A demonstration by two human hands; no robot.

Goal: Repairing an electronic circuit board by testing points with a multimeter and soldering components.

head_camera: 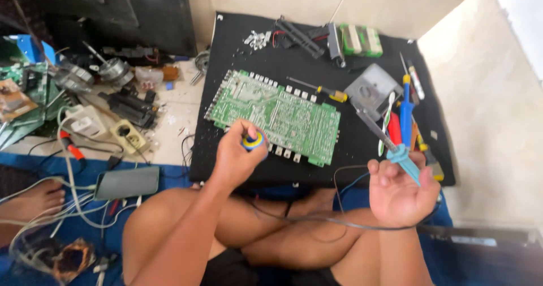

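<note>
Our right hand (pixel 403 192) grips a light-blue soldering iron (pixel 408 164) beyond the black mat's (pixel 362 150) front edge; our left hand (pixel 240 156) pinches a blue-yellow solder spool (pixel 253 142) over the green rectangular circuit board (pixel 277 116) mid-mat. We're soldering; next needs the tip on a joint.

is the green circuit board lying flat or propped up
Flat: the green circuit board lies solder side up on the black mat, with the left hand at its near edge.
</note>
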